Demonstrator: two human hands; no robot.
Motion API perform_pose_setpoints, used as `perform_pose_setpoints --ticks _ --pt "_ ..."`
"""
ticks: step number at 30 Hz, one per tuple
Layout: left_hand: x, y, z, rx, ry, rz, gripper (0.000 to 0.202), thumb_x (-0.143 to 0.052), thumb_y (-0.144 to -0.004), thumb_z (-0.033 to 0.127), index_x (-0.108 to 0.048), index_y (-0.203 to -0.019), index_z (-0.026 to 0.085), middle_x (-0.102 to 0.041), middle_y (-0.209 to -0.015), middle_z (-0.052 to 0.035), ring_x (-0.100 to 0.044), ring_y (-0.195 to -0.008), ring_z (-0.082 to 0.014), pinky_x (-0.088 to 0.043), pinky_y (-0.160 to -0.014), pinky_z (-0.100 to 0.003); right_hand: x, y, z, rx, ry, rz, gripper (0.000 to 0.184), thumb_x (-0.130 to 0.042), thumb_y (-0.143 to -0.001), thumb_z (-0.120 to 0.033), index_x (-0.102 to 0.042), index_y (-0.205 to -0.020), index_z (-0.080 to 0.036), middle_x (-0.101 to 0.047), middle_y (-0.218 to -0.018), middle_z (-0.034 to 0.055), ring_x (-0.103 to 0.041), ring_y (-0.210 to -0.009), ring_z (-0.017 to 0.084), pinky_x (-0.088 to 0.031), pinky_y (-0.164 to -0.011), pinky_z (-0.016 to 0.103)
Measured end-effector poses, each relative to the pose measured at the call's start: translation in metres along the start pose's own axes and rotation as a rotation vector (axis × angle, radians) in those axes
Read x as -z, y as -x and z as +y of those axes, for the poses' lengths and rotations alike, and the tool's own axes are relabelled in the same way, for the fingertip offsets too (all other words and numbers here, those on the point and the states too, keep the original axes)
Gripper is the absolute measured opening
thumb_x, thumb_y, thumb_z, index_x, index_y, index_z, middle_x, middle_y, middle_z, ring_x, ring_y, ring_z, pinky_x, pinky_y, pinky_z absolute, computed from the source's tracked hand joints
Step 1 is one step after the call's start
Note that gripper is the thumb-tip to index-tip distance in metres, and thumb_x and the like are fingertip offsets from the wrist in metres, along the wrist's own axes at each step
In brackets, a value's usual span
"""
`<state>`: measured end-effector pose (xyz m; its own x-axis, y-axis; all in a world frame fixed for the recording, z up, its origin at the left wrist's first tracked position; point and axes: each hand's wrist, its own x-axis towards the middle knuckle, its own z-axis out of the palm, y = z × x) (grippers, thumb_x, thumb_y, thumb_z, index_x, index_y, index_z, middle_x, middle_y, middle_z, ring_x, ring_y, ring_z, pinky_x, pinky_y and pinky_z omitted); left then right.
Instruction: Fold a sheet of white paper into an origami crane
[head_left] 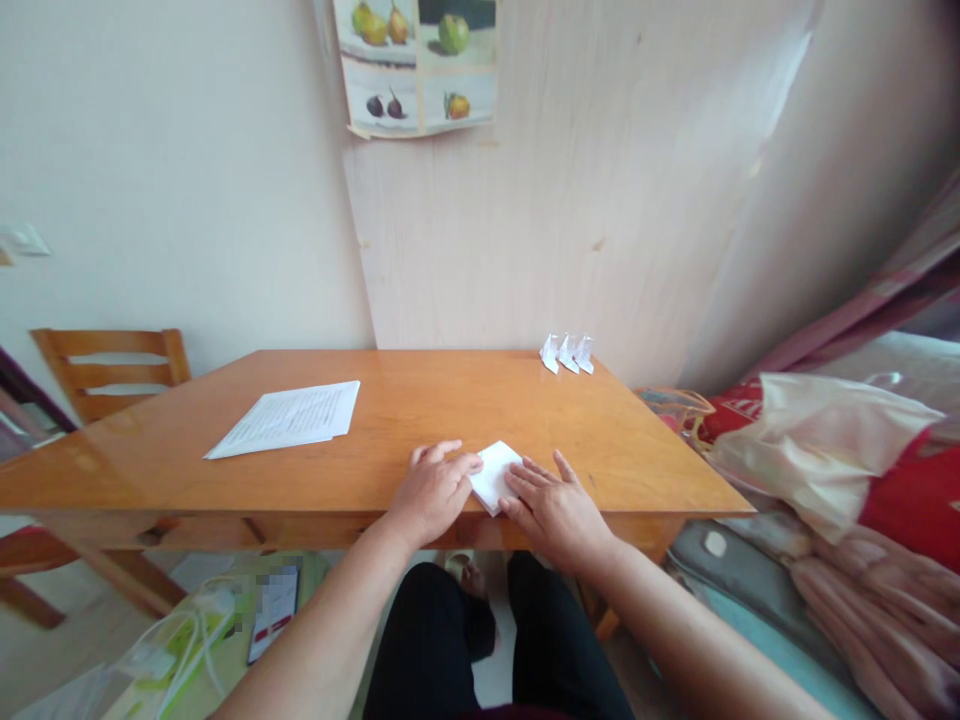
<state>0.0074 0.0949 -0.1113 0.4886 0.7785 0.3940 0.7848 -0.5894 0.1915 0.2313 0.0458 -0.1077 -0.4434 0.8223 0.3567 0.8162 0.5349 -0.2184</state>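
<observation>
A small folded white paper (495,472) lies at the near edge of the wooden table (420,400). My left hand (433,490) rests on the table with fingers stretched out, its fingertips pressing the paper's left edge. My right hand (551,505) lies flat on the paper's right side, fingers extended. Three small folded white paper figures (567,353) stand in a row at the table's far right corner.
A stack of printed sheets (289,417) lies on the table's left half. A wooden chair (112,365) stands at the far left. To the right is a bed with a plastic bag (817,440) and bedding. A bag and cables lie on the floor (180,640).
</observation>
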Motion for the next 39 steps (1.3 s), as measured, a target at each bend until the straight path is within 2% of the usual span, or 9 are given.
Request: perform_pose_setpoints --ticks 3,7,12,16,21,29,34,39 --pt "-0.001 0.0 -0.001 0.006 0.003 0.002 0.033 -0.041 -0.099 0.023 -0.066 -0.12 0.028 -0.071 -0.125 -0.0015 -0.05 -0.133 -0.0264 -0.032 -0.106 -0.049 0.0 0.007 0.006 -0.017 0.0 -0.007 0.039 -0.04 -0.105 -0.042 -0.061 -0.131 -0.022 -0.059 -0.143 0.0085 -0.043 -0.142 0.03 -0.014 -0.119 0.061" --pt "0.001 0.0 0.0 0.006 0.01 -0.002 0.032 -0.041 -0.099 0.025 -0.067 -0.118 0.027 -0.071 -0.125 -0.0017 -0.051 -0.131 -0.0264 -0.032 -0.106 -0.049 0.003 0.016 0.018 -0.039 -0.01 -0.003 0.038 -0.041 -0.104 -0.039 -0.062 -0.131 -0.022 -0.06 -0.142 0.0072 -0.042 -0.143 0.031 -0.015 -0.119 0.062" --pt "0.006 0.0 0.001 -0.005 0.052 -0.024 0.032 -0.047 -0.093 0.023 -0.065 -0.119 0.026 -0.07 -0.126 -0.0021 -0.049 -0.133 -0.0268 -0.032 -0.107 -0.049 0.008 0.025 0.036 -0.07 -0.062 0.071 0.032 -0.044 -0.102 -0.033 -0.067 -0.122 -0.024 -0.067 -0.133 0.0069 -0.05 -0.136 0.031 -0.028 -0.114 0.061" --pt "0.013 0.002 0.004 -0.009 0.08 -0.06 0.035 -0.057 -0.085 0.028 -0.064 -0.118 0.025 -0.067 -0.129 -0.0062 -0.049 -0.133 -0.0297 -0.032 -0.108 -0.051 0.01 0.028 0.049 -0.06 -0.1 0.185 0.03 -0.046 -0.1 -0.029 -0.071 -0.116 -0.022 -0.071 -0.124 0.0087 -0.059 -0.126 0.029 -0.042 -0.108 0.051" --pt "0.017 0.004 0.007 -0.028 0.07 -0.064 0.042 -0.064 -0.079 0.034 -0.063 -0.12 0.023 -0.064 -0.13 -0.0108 -0.049 -0.133 -0.0329 -0.033 -0.108 -0.052 0.008 0.026 0.056 -0.025 -0.156 0.272 0.028 -0.051 -0.098 -0.028 -0.072 -0.115 -0.02 -0.073 -0.119 0.0105 -0.064 -0.116 0.027 -0.05 -0.102 0.044" --pt "0.013 0.006 0.008 -0.043 0.052 -0.025 0.045 -0.066 -0.08 0.038 -0.061 -0.122 0.023 -0.065 -0.128 -0.0116 -0.049 -0.132 -0.0336 -0.032 -0.108 -0.053 0.012 0.016 0.042 0.032 -0.231 0.241 0.026 -0.058 -0.094 -0.022 -0.07 -0.117 -0.02 -0.073 -0.114 0.0095 -0.064 -0.109 0.025 -0.052 -0.096 0.042" --pt "0.015 0.007 0.011 -0.028 0.057 -0.023 0.043 -0.065 -0.082 0.036 -0.061 -0.123 0.024 -0.065 -0.129 -0.0113 -0.05 -0.132 -0.0319 -0.032 -0.108 -0.053 0.018 0.004 0.021 0.16 -0.25 0.108 0.027 -0.066 -0.092 -0.029 -0.069 -0.117 -0.023 -0.072 -0.113 0.0081 -0.063 -0.106 0.024 -0.05 -0.093 0.04" --pt "0.015 0.007 0.011 -0.011 0.077 -0.018 0.039 -0.065 -0.083 0.034 -0.061 -0.121 0.026 -0.068 -0.125 -0.0081 -0.05 -0.132 -0.0303 -0.032 -0.107 -0.052 0.015 -0.008 0.011 0.166 -0.203 0.035 0.015 -0.069 -0.091 -0.034 -0.072 -0.103 -0.024 -0.072 -0.098 0.0056 -0.061 -0.097 0.023 -0.046 -0.087 0.038"
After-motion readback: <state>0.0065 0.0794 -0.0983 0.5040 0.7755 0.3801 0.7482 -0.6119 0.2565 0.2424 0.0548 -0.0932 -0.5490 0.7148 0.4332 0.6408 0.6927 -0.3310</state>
